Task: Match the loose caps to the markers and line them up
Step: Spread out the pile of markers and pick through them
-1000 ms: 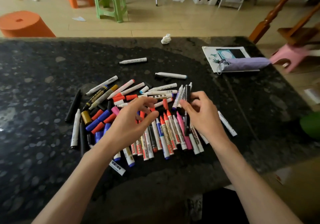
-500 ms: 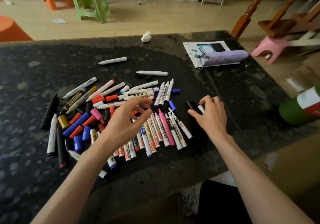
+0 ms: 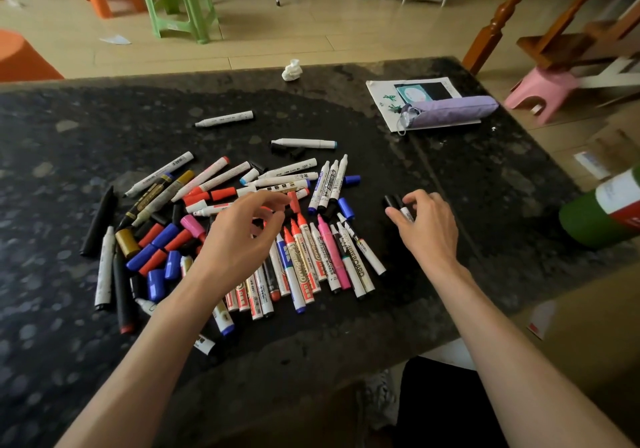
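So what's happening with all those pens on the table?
Someone is sorting a big heap of markers and loose caps on a dark table. The right hand grips a white marker with a black cap, off to the right of the heap. The left hand hovers over the middle of the heap with curled fingers; whether it holds anything is unclear. Many markers lie uncapped, with caps scattered on the left.

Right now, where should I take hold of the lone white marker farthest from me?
Pinch the marker at mid-barrel from above, across its long sides. It lies flat and alone; its bare tip points left, so avoid that end.
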The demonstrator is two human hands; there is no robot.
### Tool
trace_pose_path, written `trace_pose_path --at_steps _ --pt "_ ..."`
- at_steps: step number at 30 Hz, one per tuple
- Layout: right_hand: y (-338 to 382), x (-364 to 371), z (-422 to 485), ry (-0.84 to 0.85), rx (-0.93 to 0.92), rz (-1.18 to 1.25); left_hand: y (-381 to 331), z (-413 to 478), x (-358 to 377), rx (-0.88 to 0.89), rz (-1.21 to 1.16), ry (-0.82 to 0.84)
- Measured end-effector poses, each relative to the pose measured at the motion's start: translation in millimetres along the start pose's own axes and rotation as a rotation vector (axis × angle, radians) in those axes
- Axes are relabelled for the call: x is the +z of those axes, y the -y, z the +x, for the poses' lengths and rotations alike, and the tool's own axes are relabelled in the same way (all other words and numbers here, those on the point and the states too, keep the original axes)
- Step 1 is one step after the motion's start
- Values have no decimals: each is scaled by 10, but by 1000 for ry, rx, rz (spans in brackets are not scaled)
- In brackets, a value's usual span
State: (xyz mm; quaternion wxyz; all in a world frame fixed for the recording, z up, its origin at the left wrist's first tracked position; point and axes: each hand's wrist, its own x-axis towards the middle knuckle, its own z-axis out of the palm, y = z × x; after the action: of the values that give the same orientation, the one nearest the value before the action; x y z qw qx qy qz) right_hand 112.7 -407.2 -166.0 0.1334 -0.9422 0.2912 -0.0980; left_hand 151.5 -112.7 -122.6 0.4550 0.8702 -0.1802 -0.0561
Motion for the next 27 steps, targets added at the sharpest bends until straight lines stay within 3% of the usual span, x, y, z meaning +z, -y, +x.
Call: trace_pose_path --at_steps 5,8,11,16,23,27 --pt "95 -121 -44 4 -71 69 31 9 -35 7 13 -1" --pt "215 -242 -130 229 -182 150 41 7 -51 5 7 -2" --pt "310 -260 -240 453 -197 11 37 8 -62 4 12 -8" --pt "335 -237 -235 510 -125 -32 23 0 -69 8 18 -1" --pt "747 -350 -364 674 -200 592 45 -23 -46 -68 -5 158" --pt "1155 -223 -522 734 -350 798 114 -32 -139 -110 -48 107"
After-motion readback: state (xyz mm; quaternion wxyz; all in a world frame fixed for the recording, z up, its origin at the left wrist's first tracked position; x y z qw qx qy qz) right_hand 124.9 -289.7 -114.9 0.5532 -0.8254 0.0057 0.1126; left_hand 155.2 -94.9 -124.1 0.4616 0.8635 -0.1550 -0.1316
